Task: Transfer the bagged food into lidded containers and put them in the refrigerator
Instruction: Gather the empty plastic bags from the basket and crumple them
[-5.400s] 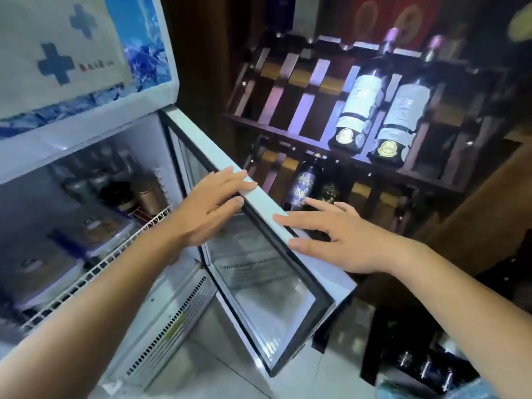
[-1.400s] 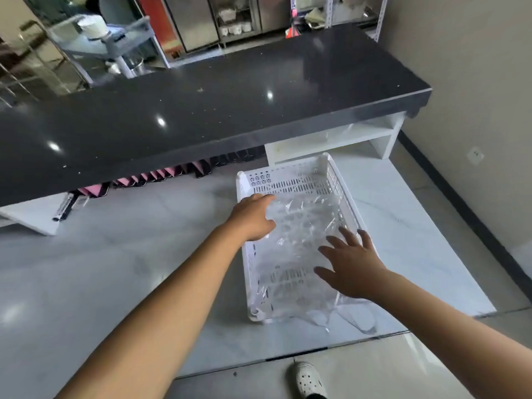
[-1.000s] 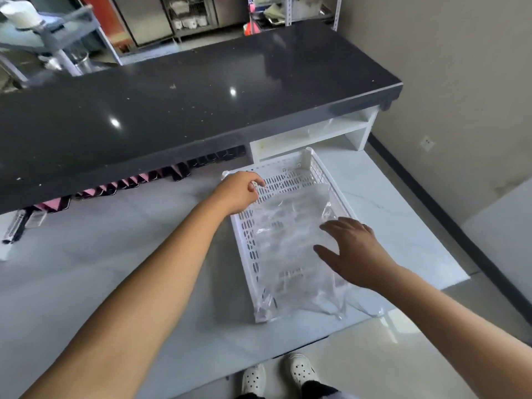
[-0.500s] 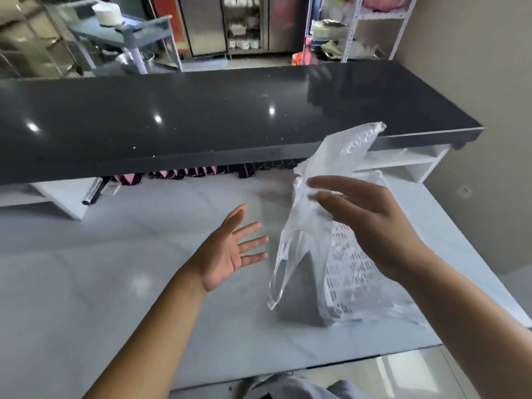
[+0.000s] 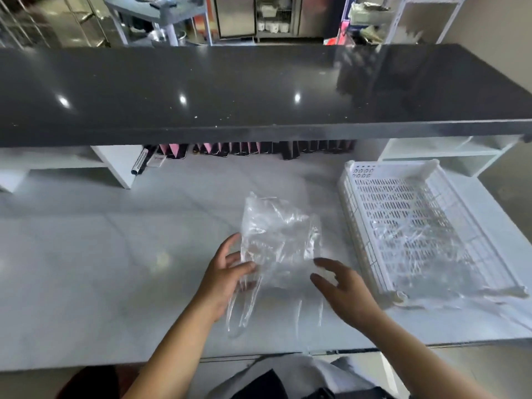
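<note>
A clear, empty-looking plastic bag lies crumpled on the pale marble counter, handles trailing toward me. My left hand pinches its lower left edge between thumb and fingers. My right hand hovers at the bag's lower right corner with fingers spread and nothing in it. To the right stands a white perforated basket with more clear plastic bags lying flat inside it. No food, lidded container or refrigerator is in view.
A raised black countertop runs across the back, with dark and pink items tucked under it. White shelf supports stand at both ends. The counter's front edge is close to my body. A wall stands at the right.
The bag, held up by my right hand half a second ago, now lies on the counter left of the basket. My left hand has taken its edge; my right hand has let go.
</note>
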